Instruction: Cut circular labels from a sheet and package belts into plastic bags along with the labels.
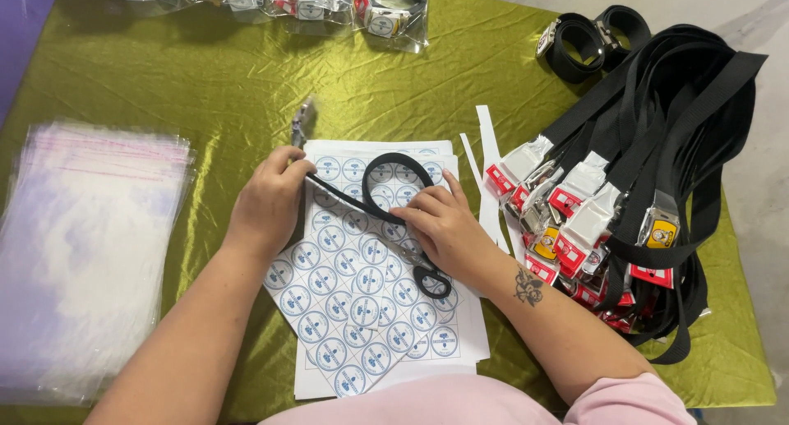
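A pair of black-handled scissors (386,203) lies across the middle of the table on a sheet of round blue-and-white stickers (362,302), its large handle loop at twelve o'clock of the sheet and its small loop at four o'clock. The left hand (267,203) is closed around the blade end at the sheet's ten o'clock corner, where a bit of metal pokes out past the knuckles. The right hand (440,228) rests fingers-down on the handles, touching them rather than clasping them, so its grip reads as loose. The step in hand looks like taking up the scissors over the sticker sheet; any cut would call for fingers threaded into the loops and the blades freed from the left hand. There are at least two sticker sheets, one tilted on top of the other, and the top one shows a grid of dozens of stickers, too many to count surely. At two o'clock lie about three narrow white paper strips (486,158). At three o'clock sits one heap of black webbing belts (657,145) with metal buckles, perhaps ten, overlapping. Two rolled belts (588,39) lie at one o'clock, bagged belts (390,14) at twelve, and one stack of clear plastic bags (90,252) at nine, all on a green cloth (205,80).
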